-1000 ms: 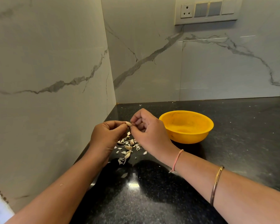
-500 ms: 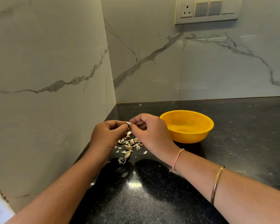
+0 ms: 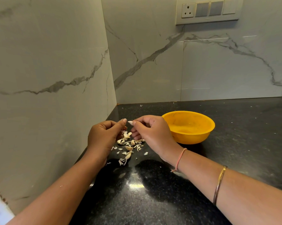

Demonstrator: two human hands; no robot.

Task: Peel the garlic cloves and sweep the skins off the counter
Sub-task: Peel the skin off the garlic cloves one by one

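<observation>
Pinched tight in right hand (image 3: pixel 153 132) fingertips: pale garlic clove (image 3: pixel 130 122), up above the counter (image 3: pixel 234 143). Now pulled clear of the left hand (image 3: pixel 102 135), which curls, maybe on a scrap, cannot tell. Looks peeled, probably ready to drop. Underneath, loose skins (image 3: pixel 128 145) heaped. Just beside, yellow bowl (image 3: pixel 192 137), seemingly empty.

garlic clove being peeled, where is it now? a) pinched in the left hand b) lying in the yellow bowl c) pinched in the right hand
c: the right hand pinches the pale garlic clove at its fingertips, with a small gap to the left hand.
</observation>
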